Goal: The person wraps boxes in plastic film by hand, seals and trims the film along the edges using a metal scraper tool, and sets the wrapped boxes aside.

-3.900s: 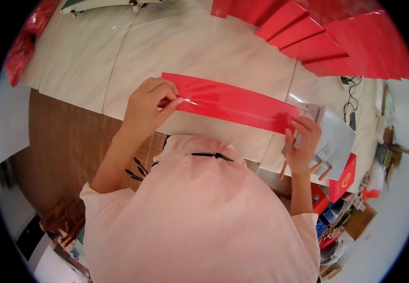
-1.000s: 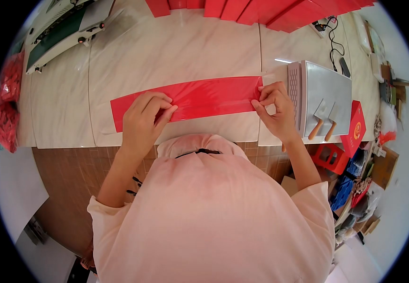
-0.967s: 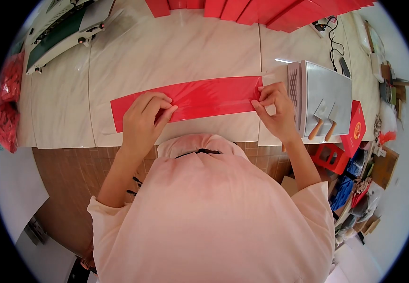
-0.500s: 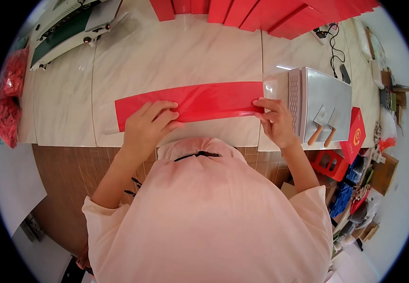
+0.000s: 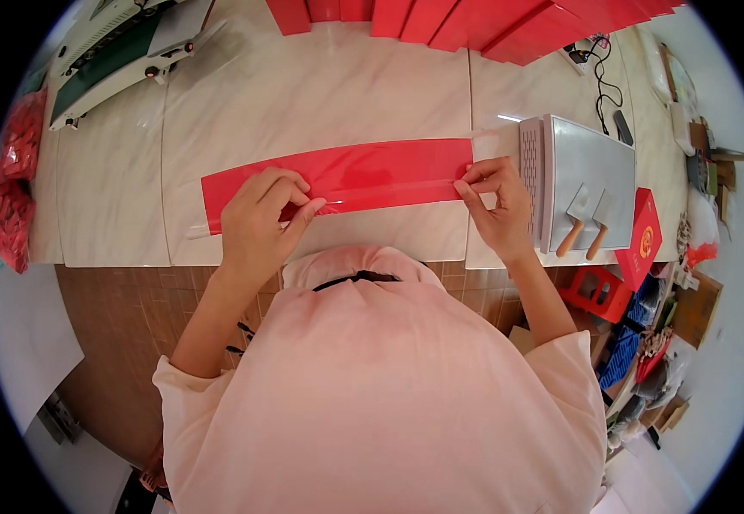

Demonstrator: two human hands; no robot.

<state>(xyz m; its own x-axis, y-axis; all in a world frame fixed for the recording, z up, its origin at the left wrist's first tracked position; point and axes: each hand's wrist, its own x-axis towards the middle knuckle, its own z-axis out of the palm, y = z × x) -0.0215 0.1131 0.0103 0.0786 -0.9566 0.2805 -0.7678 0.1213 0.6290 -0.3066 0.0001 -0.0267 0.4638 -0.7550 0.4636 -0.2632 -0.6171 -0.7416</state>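
A long, flat red piece (image 5: 372, 165), perhaps a box, lies across the marble-patterned table in front of me. Clear plastic film (image 5: 389, 190) covers it; a band shows along the near edge and loose film sticks out past both ends. My left hand (image 5: 259, 218) is closed at the near edge, left of the middle, with thumb and fingers pinching the film. At the right end, my right hand (image 5: 501, 201) pinches the film's near corner between thumb and fingers. The left fingertips partly hide the edge beneath them.
To the right stands a grey metal-topped device (image 5: 595, 154) carrying two wooden-handled scrapers (image 5: 573, 223), with a red box (image 5: 644, 240) beyond. Red boxes (image 5: 441, 21) line the back. A machine with a green belt (image 5: 111, 73) is at the upper left; a black cable (image 5: 602, 81) lies behind right.
The left thumb has spread away from the fingers along the near edge. A film band now shows there. The right thumb has shifted slightly; the view has moved a little.
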